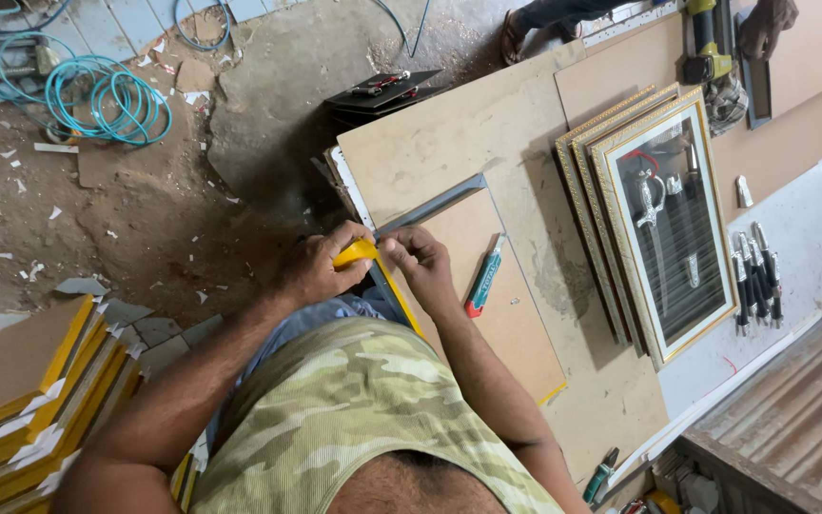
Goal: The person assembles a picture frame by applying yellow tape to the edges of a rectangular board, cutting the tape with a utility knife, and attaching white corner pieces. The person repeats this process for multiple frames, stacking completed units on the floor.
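My left hand (319,267) pinches a strip of yellow tape (358,252) at the corner of a thin brown board (501,305) with a grey frame edge (430,207). My right hand (420,264) presses the same tape end against that corner, fingers curled on it. The tape runs on along the board's near edge toward my body. A green and red utility knife (484,277) lies on the board just right of my right hand.
A stack of gold picture frames (663,219) lies on the big work board (459,133). Several screwdrivers (755,276) sit to the right. Another person's hand (765,26) and a yellow power tool (706,43) are at the top. Yellow-edged boards (35,395) are stacked at left, with a blue hose (107,100) on the floor.
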